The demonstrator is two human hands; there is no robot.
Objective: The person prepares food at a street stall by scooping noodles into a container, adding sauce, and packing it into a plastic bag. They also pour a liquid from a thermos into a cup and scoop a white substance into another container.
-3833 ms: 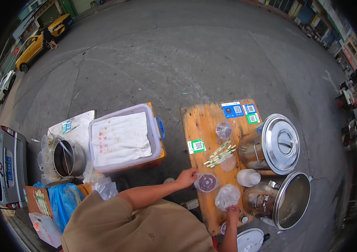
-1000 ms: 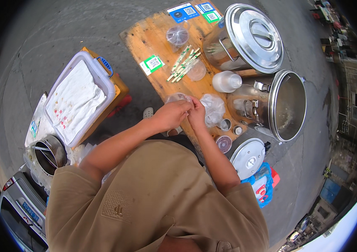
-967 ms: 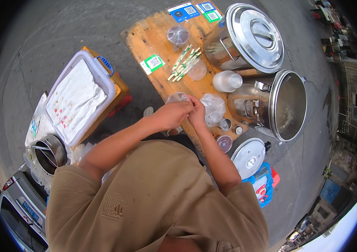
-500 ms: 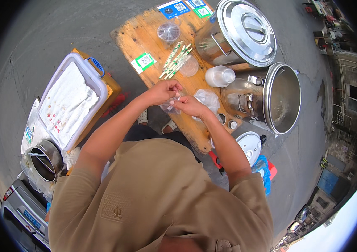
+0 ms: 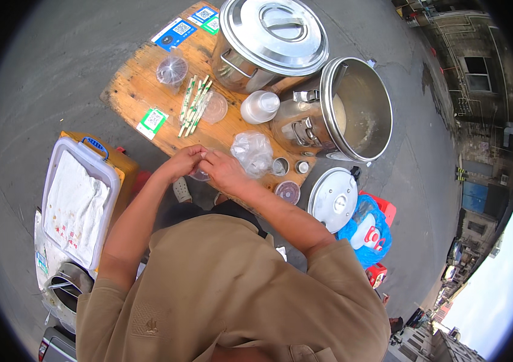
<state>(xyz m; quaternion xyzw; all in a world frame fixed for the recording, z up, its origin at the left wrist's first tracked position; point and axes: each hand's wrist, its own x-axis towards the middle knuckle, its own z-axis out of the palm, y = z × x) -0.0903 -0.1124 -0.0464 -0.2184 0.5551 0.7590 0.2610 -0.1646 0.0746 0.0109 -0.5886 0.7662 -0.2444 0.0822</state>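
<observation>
Both hands meet at the near edge of the wooden table (image 5: 129, 90). My left hand (image 5: 185, 163) is closed, its fingertips pinching a thin clear plastic bag (image 5: 200, 175). Pressed against it, my right hand (image 5: 223, 171) grips the same bag, which is mostly hidden under the fingers. Beyond the hands lie paper-wrapped straws (image 5: 193, 108) and a clear round lid (image 5: 214, 107). A bundle of crumpled plastic bags (image 5: 253, 152) rests just right of my right hand.
A lidded steel pot (image 5: 274, 36) and an open steel pot (image 5: 359, 111) stand at right, beside stacked plastic cups (image 5: 260, 107). Small metal cup (image 5: 280, 166) and bottle (image 5: 302, 166) sit at the table's right end. A cloth-covered plastic tub (image 5: 78, 193) is at left.
The view has swung, so the table and pots appear further left. My hands have drawn closer together, still on the clear bag.
</observation>
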